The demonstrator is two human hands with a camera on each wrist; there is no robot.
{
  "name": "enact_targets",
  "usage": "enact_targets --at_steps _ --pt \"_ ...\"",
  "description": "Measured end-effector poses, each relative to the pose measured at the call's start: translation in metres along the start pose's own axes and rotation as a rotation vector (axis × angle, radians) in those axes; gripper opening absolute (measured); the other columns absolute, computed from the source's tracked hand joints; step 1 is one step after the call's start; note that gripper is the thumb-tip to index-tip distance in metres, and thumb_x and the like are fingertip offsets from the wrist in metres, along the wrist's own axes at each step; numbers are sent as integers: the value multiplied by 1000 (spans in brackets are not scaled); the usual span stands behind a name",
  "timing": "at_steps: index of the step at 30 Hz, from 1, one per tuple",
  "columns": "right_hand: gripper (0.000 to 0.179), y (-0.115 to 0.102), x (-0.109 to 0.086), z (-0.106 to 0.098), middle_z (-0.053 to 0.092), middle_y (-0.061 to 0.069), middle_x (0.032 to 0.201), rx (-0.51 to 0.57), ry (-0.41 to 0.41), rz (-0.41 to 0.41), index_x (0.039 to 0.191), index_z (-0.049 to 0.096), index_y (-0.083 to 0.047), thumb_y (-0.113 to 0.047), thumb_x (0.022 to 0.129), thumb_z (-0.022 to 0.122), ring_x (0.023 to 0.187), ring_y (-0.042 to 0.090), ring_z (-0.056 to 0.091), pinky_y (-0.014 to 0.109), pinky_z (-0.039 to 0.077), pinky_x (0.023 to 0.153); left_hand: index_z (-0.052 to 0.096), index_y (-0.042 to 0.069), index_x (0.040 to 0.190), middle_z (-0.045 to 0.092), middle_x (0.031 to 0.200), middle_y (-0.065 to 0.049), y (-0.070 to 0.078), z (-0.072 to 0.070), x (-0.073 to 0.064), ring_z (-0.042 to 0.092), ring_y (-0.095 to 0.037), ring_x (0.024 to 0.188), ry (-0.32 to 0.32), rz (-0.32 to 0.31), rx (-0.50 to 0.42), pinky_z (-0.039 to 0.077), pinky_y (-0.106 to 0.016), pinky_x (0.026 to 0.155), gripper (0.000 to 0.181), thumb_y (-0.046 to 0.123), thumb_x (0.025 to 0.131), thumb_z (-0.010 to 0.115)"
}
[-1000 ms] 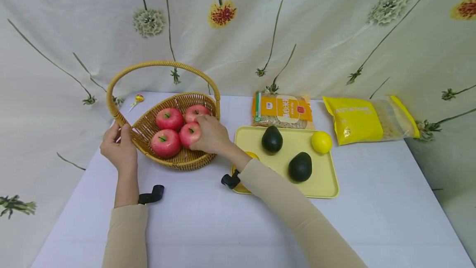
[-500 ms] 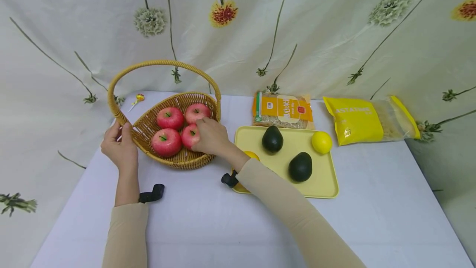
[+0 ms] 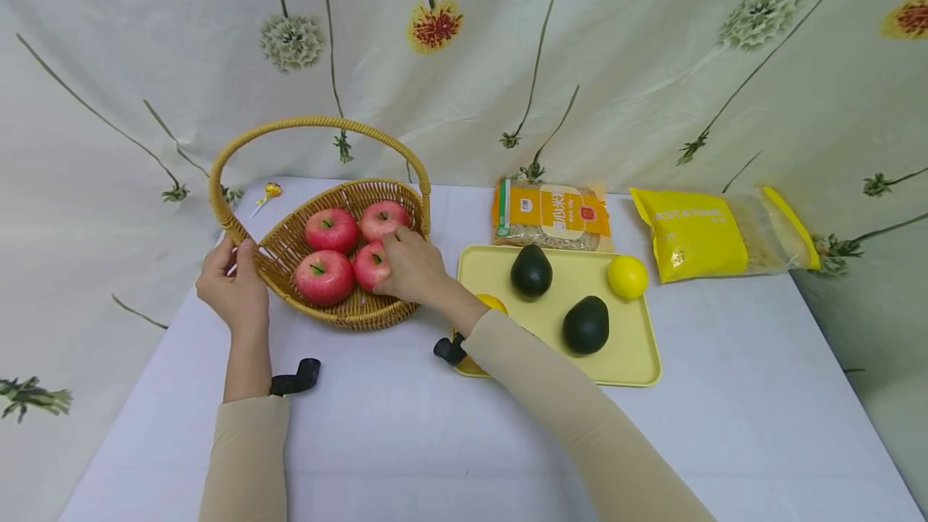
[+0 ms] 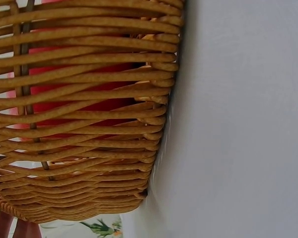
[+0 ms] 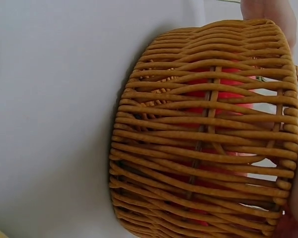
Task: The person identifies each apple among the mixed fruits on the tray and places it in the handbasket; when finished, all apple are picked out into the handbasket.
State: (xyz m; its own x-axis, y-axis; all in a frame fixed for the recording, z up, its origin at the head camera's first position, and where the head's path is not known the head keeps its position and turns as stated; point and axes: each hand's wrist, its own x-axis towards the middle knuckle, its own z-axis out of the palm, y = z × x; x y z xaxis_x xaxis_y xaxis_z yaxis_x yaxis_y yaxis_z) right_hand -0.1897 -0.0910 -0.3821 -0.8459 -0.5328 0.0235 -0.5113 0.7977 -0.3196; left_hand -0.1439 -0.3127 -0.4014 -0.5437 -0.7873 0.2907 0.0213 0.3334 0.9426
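A brown wicker basket [image 3: 377,317] with a tall arched handle [image 3: 319,122] stands on the table at left in the head view, holding several red apples [image 3: 324,278]. My left hand [image 3: 235,287] pinches the basket's left end, where the handle meets the rim. My right hand [image 3: 415,268] reaches over the front right rim and grips the front right apple [image 3: 368,266], its fingers covering part of it. Both wrist views are mostly filled by the woven basket wall [image 4: 79,104]; red apples show through the gaps in the basket [image 5: 203,134].
Right of the basket lies a yellow tray [image 3: 631,361] with two avocados [image 3: 586,325], a lemon [image 3: 627,277] and a partly hidden orange-yellow fruit [image 3: 493,302]. Behind are a grain bag [image 3: 554,216] and a yellow pasta bag [image 3: 696,236]. A lollipop [image 3: 268,195] lies behind the basket.
The head view has shifted very slightly. Both hands stay where they were, the left on the basket and the right on the apple.
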Motion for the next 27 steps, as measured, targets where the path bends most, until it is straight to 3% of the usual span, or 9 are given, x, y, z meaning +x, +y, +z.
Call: enact_targets --at_steps 7,12,19,23,27 --pt "72 11 -4 -13 52 8 130 162 -38 -63 138 51 -4 -40 81 76 115 19 53 31 48 97 71 25 119 60 96 20 1 1 0 57 3 91 -4 -7 6 48 -15 79 25 25 96 62" --pt "74 14 -20 -35 48 12 139 294 -86 -135 144 45 -2 -35 84 75 124 22 48 33 42 106 71 24 119 60 95 21 2 -1 0 56 3 90 10 -8 15 47 -16 78 25 25 96 62" --pt "76 29 -61 -58 51 11 139 347 -79 -209 143 46 -4 -39 84 76 127 23 48 41 38 110 72 22 119 60 98 19 1 -3 1 55 4 91 13 -6 27 45 -17 79 25 24 96 61" --pt "73 46 -91 -62 53 8 138 394 -54 -171 143 47 -7 -38 84 76 126 24 51 41 42 107 71 23 120 60 101 17 0 -4 3 54 4 92 4 -5 44 44 -17 79 26 24 97 60" --pt "70 72 -121 -61 55 9 136 432 0 -139 141 50 -7 -35 83 77 121 26 55 42 46 102 69 26 123 65 110 8 -1 -9 5 53 4 93 -9 -26 52 44 -17 80 27 25 98 58"
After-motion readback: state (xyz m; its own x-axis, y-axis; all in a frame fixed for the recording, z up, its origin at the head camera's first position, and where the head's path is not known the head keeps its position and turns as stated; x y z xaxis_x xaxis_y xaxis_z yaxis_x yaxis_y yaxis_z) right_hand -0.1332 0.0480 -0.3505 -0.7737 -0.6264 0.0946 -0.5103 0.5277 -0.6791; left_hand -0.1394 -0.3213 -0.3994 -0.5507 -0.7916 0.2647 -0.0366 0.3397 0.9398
